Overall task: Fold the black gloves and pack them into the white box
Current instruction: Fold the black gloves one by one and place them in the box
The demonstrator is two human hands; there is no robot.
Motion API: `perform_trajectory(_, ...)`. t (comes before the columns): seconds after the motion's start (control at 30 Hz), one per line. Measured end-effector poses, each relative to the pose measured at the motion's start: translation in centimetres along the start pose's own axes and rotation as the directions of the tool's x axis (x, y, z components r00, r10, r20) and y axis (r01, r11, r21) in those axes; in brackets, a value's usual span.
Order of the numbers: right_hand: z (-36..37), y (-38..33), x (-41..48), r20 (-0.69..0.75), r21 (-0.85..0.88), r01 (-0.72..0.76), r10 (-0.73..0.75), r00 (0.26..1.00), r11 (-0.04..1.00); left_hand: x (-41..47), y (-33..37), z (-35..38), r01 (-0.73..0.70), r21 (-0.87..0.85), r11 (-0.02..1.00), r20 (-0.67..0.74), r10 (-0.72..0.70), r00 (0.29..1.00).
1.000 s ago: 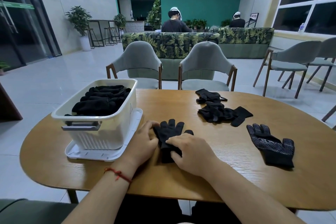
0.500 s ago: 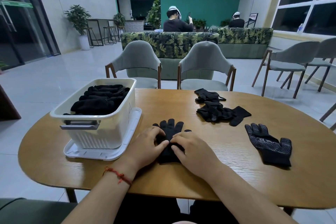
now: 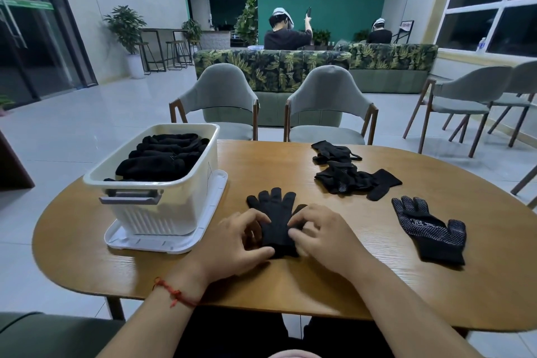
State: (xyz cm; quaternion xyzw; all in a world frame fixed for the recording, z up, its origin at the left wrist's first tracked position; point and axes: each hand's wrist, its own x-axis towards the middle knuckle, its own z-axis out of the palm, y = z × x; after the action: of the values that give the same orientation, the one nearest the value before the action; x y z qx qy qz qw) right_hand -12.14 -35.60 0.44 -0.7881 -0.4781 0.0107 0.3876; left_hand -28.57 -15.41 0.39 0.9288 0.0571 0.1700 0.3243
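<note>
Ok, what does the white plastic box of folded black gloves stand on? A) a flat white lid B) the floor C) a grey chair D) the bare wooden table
A: the white plastic box stands on a flat white lid lying on the oval wooden table.

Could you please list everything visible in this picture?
White box: one, white, on its lid, table's left.
Lid: one, white, under the box.
Folded gloves: several, black, inside the box.
Flat glove: one, black, between the hands.
Loose gloves: a pile, black, table's far right.
Dotted glove: one, black, white-dotted, table's right.
Table: one, brown wood, foreground.
Chairs: two, grey, across the table.
Left hand: pinches the flat glove's left edge.
Right hand: pinches its right edge.
</note>
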Motion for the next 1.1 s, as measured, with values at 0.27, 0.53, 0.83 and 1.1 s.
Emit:
perform_trajectory(0.27,0.6,-0.4,-0.7,0.073,-0.115,0.146,-0.138,0.988,0.983,0.1,-0.4,0.0,-0.065,0.062,0.996,0.001,0.065,0.998)
perform_trajectory(0.53,1.0,-0.5,-0.7,0.06,-0.145,0.177,-0.17,0.984,0.973,0.2,-0.2,0.1,-0.103,0.054,0.993,-0.013,0.104,0.994)
perform_trajectory(0.83,1.1,-1.2,-0.7,0.042,-0.229,0.199,-0.194,0.98,0.953,0.2,0.1,0.0,-0.09,0.02,0.996,-0.011,0.09,0.996)
perform_trajectory(1.1,0.9,-1.0,-0.8,0.091,-0.195,0.206,-0.192,0.977,0.959,0.3,0.0,0.1,-0.123,0.049,0.991,-0.01,0.124,0.992)
